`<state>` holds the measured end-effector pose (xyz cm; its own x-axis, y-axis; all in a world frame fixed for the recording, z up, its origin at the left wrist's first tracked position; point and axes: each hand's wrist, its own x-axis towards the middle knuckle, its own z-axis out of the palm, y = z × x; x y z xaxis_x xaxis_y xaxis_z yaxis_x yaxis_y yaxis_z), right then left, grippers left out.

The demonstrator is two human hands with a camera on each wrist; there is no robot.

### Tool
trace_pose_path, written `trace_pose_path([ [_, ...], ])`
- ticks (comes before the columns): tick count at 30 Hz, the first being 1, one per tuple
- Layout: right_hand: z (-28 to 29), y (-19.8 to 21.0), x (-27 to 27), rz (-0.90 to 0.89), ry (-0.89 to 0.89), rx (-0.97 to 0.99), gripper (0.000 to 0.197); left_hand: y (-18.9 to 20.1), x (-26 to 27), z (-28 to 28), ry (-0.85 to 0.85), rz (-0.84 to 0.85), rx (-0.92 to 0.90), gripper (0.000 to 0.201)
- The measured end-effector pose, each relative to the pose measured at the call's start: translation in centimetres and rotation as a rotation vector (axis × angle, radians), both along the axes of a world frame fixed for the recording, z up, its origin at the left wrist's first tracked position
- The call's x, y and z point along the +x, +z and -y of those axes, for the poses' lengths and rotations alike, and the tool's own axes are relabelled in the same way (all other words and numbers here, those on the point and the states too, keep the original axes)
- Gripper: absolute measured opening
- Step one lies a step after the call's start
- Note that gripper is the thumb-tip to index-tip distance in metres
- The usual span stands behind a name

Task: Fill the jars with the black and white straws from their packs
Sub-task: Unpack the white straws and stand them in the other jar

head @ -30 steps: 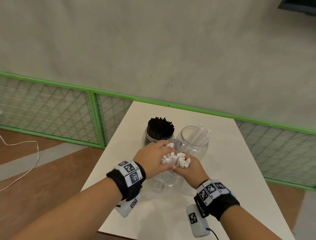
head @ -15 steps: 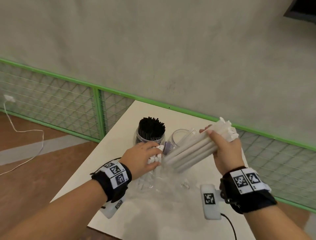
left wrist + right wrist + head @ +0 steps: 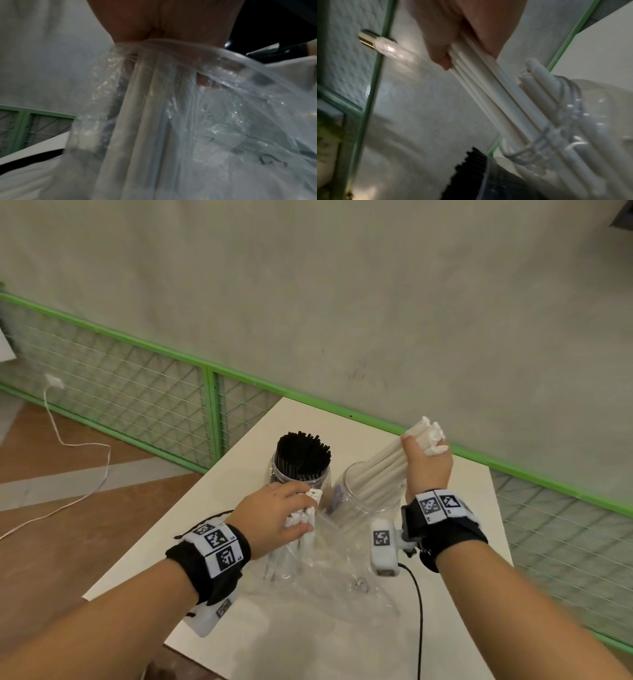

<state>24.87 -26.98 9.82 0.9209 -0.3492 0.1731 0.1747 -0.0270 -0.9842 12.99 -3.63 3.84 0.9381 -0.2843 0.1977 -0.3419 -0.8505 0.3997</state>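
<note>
Gripping white straws (image 3: 387, 465), right hand (image 3: 426, 465) over clear jar (image 3: 363, 501).

Head view high above table (image 3: 479, 508), wrist views close, upward-facing

Right hand (image 3: 462, 27) has its grip closed round a bundle of long white paper straws (image 3: 481, 86), lower ends inside the clear plastic jar (image 3: 570, 142). More white straws stand in that jar. Black straws (image 3: 467, 174) just beside it. Pale surface (image 3: 599, 51) behind, green rail (image 3: 570, 35) along it.
</note>
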Motion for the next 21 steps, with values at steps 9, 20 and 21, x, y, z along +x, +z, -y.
trace_pose_path([
  [9, 2.5, -3.5, -1.4, -0.103, 0.078, -0.278, 0.069, -0.1, 0.4, -0.3, 0.012, -0.008, -0.009, 0.044],
  [20, -1.2, -5.0, 0.7, -0.086, 0.385, -0.599, 0.128, -0.1, 0.6, -0.7, 0.004, 0.005, -0.008, 0.042],
  [21, -1.6, -5.0, 1.3, -0.067, 0.334, -0.664, 0.131, -0.1, 0.6, -0.7, 0.005, 0.008, -0.012, 0.042],
])
